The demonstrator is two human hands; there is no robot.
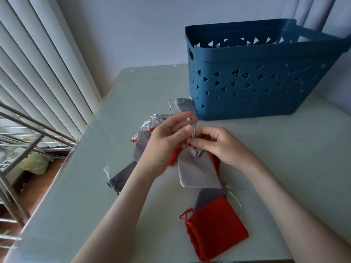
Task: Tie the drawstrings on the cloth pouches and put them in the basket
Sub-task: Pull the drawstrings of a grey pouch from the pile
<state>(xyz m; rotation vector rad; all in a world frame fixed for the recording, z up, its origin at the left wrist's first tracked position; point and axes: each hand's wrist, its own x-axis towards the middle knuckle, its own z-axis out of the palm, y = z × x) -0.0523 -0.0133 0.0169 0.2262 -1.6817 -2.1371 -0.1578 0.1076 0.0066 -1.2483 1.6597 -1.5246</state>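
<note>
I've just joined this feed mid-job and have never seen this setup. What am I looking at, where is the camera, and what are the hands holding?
There is no machine here. A person is working with bare hands, and the single picture comes from a wide-angle camera worn on their head, looking forward and down. The left hand and the right hand both pinch the drawstring at the neck of a light grey pouch, apparently tying it. On the pale table, a red pouch lies nearest the person and several grey pouches lie to the left. The blue basket stands at the back right; its floor is hidden from this angle.
</note>
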